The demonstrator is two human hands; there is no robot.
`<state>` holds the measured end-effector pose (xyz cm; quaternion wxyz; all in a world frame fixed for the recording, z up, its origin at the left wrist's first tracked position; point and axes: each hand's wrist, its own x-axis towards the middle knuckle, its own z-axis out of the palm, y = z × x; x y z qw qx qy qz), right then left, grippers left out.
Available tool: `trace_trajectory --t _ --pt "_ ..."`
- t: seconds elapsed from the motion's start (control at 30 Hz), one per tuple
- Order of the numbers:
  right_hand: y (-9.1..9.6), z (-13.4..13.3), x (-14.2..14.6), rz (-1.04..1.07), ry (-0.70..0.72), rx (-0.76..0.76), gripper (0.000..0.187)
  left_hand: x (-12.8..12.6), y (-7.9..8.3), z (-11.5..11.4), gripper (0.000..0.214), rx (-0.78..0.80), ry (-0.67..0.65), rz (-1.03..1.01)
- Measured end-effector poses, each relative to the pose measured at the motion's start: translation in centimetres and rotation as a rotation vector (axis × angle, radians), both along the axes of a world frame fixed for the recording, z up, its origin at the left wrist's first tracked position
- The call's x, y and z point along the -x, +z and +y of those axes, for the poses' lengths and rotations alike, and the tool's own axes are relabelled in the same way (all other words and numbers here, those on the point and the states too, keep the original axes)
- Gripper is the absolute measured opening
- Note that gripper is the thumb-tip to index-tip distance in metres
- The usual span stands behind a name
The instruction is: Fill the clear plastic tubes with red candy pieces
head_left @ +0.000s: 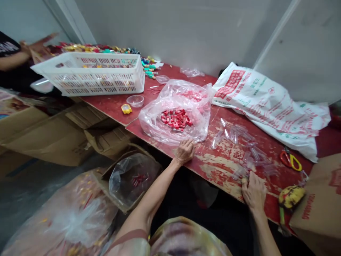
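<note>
My left hand [184,152] is closed at the table's front edge, its knuckles against the near rim of a clear plastic bag [149,122]. What its curled fingers hold, if anything, is hidden. Inside the bag lie many small red-and-pink pieces [177,119]. My right hand [254,192] is at the front edge farther right, reaching over a scatter of clear plastic tubes [255,153]. Its thumb stands a little apart, and its blurred fingertips touch or nearly touch the nearest tubes. More clear tubes [233,134] lie loose between the bag and this hand.
A white basket [103,81] stands left, near a round clear tub [135,101] and a yellow tape measure [126,108]. A printed white sack [271,103], scissors [291,160], a banana [291,196] and a carton [319,199] are right. A co-worker's hand [39,46] is far left.
</note>
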<state>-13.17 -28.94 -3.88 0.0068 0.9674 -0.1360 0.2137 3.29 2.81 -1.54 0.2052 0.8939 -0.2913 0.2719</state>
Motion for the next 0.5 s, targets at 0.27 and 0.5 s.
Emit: trace_trajectory --t 0.27,0.5 --pt "0.5 0.9 -0.6 0.071 -0.034 -0.058 0.051 -0.8 0.5 -0.1 0.021 -0.035 -0.060 -0.010" --pt "2.5 1.7 -0.9 0.101 -0.044 -0.235 0.055 -1.5 1.4 0.1 0.025 0.003 -0.226 -0.027"
